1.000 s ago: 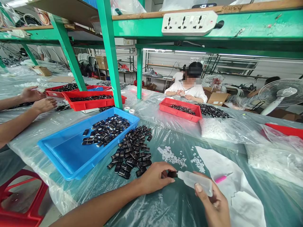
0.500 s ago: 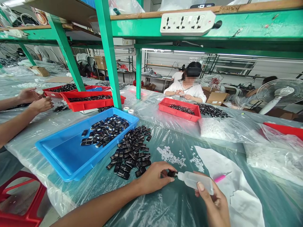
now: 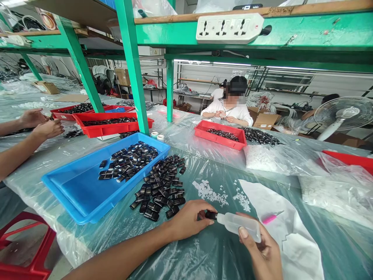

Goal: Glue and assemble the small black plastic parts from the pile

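Between thumb and fingers, my left hand grips a small black plastic casing. My right hand is closed around a translucent white squeeze bottle, its narrow tip pointing left at the casing. Tip and casing meet or nearly meet; I cannot tell whether they touch. Left of my left hand lies a pile of similar black casings. Beyond the bottle are small white plastic pieces in two loose clusters. A pink-handled pointed tool rests on a white cloth to the right.
A blue tray holding black casings stands at left, with red trays behind it. Green shelf posts rise from the table. Bags of white pieces lie right. A co-worker sits opposite; another person's hands work at far left.
The bottle and my hands hold nearly the same pose, with the bottle shifted very slightly left and down. The whole view has moved a little. Both grips are unchanged.
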Motion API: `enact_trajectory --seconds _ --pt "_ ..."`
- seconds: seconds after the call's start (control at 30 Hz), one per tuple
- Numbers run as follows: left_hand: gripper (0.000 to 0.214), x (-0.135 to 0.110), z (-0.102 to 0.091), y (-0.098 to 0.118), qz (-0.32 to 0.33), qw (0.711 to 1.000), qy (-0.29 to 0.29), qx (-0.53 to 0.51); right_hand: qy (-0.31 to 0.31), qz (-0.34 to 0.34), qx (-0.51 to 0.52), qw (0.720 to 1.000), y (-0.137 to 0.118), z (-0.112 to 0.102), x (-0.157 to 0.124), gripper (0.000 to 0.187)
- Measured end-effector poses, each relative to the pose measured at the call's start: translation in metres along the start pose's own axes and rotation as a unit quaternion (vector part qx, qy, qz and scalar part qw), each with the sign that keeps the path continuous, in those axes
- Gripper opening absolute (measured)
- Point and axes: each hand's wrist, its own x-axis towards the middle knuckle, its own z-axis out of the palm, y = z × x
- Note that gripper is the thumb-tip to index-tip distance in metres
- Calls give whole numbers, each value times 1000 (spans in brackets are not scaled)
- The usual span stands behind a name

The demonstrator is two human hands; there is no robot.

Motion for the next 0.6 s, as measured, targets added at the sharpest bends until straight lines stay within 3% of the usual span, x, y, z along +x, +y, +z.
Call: enact_trajectory --seconds 0.27,0.6 --pt "22 -2 0 1 -6 999 4 35 26 -52 -29 998 4 3 -2 45" --pt "17 -1 2 -3 13 999 18 48 21 -20 -9 1000 0 2 -4 43"
